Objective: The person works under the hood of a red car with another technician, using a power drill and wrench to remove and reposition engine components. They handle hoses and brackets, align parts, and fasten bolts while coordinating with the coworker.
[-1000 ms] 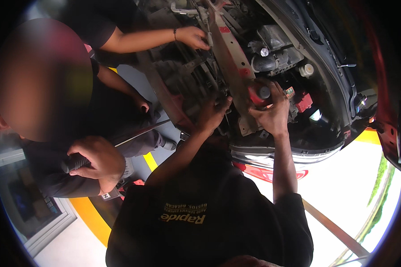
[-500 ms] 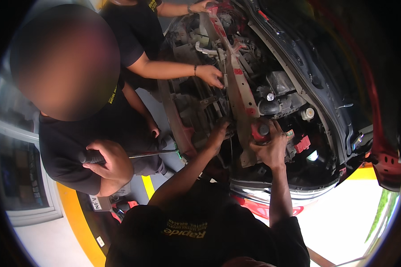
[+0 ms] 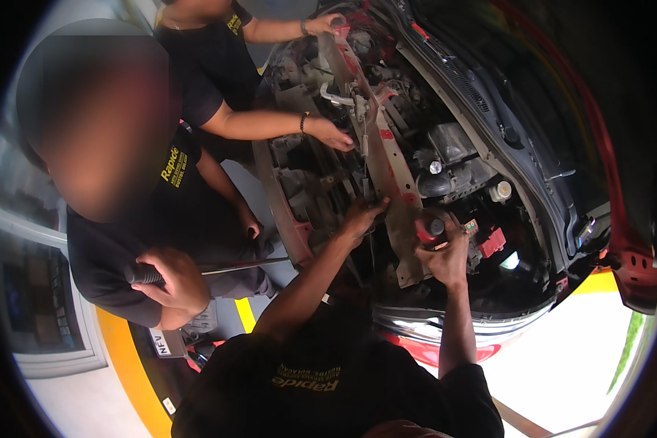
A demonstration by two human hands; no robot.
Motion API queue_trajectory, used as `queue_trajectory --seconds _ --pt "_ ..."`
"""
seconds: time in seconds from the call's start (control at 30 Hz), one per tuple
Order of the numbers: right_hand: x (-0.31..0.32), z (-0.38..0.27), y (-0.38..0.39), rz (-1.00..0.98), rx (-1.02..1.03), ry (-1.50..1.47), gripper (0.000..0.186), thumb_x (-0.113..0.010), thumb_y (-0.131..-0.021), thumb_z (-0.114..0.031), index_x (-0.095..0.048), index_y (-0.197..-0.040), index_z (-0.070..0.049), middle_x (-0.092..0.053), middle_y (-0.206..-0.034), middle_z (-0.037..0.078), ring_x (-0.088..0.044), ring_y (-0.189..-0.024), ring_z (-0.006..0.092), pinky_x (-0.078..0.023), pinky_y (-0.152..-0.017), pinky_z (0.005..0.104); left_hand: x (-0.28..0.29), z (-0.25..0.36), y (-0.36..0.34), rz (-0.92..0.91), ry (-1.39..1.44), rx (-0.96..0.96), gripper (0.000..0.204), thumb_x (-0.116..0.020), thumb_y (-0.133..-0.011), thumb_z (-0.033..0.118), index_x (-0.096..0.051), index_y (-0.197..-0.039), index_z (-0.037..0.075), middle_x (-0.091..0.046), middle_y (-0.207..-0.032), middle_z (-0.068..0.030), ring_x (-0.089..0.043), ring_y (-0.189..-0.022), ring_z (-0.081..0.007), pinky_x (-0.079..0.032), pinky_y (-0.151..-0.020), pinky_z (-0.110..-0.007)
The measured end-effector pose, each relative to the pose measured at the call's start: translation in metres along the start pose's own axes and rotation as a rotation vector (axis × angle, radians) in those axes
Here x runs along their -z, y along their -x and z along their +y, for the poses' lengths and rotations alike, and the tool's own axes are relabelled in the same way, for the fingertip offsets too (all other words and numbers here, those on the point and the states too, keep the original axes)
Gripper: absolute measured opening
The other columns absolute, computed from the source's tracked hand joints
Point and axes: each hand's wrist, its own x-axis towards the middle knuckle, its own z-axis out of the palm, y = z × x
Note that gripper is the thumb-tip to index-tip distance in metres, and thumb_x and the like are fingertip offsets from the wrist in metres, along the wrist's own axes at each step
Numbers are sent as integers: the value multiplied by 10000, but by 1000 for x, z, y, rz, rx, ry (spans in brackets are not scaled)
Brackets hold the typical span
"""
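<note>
A long metal crossbar [image 3: 382,157], grey with red patches, runs across the open engine bay. My left hand [image 3: 363,220] is closed at its near left edge, thumb along the rim and some fingers hidden below. Near the bar's close end, my right hand [image 3: 447,255] is wrapped round a red tool with a round black end [image 3: 432,226]; the tool's lower part is hidden. A cable [image 3: 373,255] hangs beside my left wrist. The hood latch [image 3: 359,107] sits at the bar's middle.
One co-worker's hand [image 3: 334,136] hovers open beside the bar; that person's other hand [image 3: 325,24] holds its far end. Another person's hand [image 3: 175,281] grips a black-handled, long-shafted tool [image 3: 144,274]. A red bumper beam [image 3: 297,237], white-capped reservoir [image 3: 501,191] and raised hood [image 3: 562,95] surround the bay.
My left hand has risen slightly, and its thumb now shows against the bar. The co-worker's near hand has drawn back left from the bar and opened. My right hand keeps its hold.
</note>
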Motion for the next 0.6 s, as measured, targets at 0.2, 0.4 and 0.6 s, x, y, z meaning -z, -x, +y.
queue_trajectory --seconds 0.2,0.4,0.6 --pt "-17 -23 7 8 -1 13 628 -922 -666 -203 -746 -1253 -62 -730 -1167 186 -773 -963 427 -636 -828 496 25 -5 10 50 10 42 675 -822 -1031 393 -633 -1485 -70 -737 -1378 -148 -677 -1270 -227 -495 -1119 -385" --pt "-42 -54 15 -50 -9 202 653 -963 -673 -287 -751 -1258 -90 -721 -1109 185 -768 -889 416 -624 -757 512 51 -12 22 -31 115 89 661 -770 -1063 406 -612 -1519 -46 -733 -1346 -138 -686 -1220 -217 -516 -1071 -378" --pt "-67 -62 31 -75 -13 284 626 -967 -695 -330 -762 -1250 -125 -723 -1088 175 -775 -860 410 -631 -727 511 64 -28 22 19 193 91 561 -775 -1063 371 -659 -1483 18 -753 -1288 -65 -702 -1144 -170 -535 -1004 -348"
